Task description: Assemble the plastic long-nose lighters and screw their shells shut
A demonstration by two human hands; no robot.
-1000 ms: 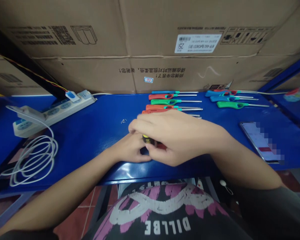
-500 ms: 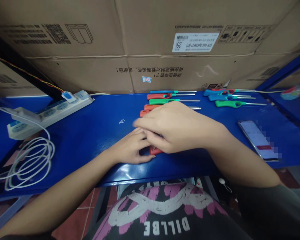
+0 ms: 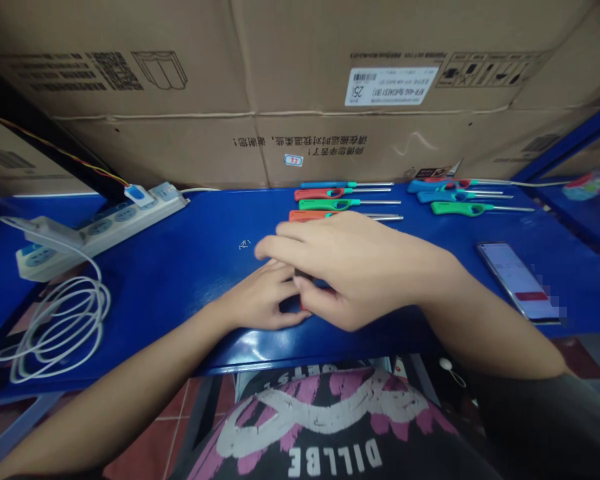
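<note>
My left hand (image 3: 263,297) lies low over the blue table, its fingers and thumb closed around a red lighter handle (image 3: 304,305); only a small red part shows between thumb and fingers. My right hand (image 3: 343,267) arches over it from the right with bent fingers, hiding most of the piece. A bit of something dark shows beneath the right fingers, too covered to name. Just behind the hands lie long-necked lighters: an orange one (image 3: 307,216) partly covered by the right hand, then a green one (image 3: 325,204), a red one (image 3: 320,193) and a blue one (image 3: 325,185).
At the back right rest several more lighters, a green one (image 3: 457,209) in front. A phone (image 3: 517,280) lies at right. On the left are a white power strip (image 3: 113,223) and a coiled white cable (image 3: 63,327). Small metal bits (image 3: 245,245) lie left of the hands. A cardboard box (image 3: 300,87) stands behind.
My right hand has shifted slightly toward me and its fingers are extended further left. Less of the red handle shows now. My left hand has stayed in place.
</note>
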